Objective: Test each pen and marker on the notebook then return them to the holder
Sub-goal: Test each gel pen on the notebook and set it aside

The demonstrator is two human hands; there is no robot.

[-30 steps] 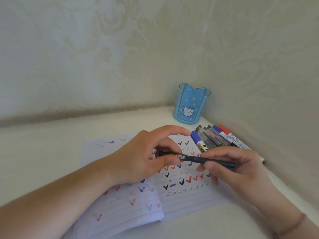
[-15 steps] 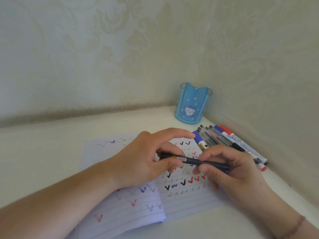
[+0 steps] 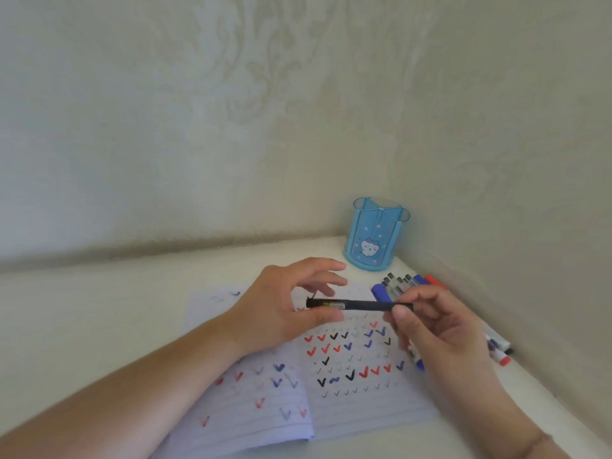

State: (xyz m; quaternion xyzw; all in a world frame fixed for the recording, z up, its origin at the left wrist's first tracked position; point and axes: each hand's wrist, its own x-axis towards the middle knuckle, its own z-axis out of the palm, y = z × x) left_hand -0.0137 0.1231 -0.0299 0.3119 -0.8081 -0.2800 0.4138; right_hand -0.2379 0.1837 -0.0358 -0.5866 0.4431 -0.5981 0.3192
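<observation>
Cream tabletop (image 3: 99,309) in a wallpapered corner. Slim black pen (image 3: 359,305) held level above the open lined notebook (image 3: 347,405): right hand (image 3: 440,329) pinches one end, left hand (image 3: 284,309) pinches the other, remaining fingers spread. Blue translucent plastic holder (image 3: 376,235) stands behind.

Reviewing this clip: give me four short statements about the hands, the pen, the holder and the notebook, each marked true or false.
1. Both hands hold the black pen above the notebook. True: left hand, right hand.
2. The blue holder is full of pens. False: no pens show in it.
3. The notebook page is blank. False: it bears red, blue and black ticks.
4. Pens and markers lie on the table beside the holder. True.
</observation>
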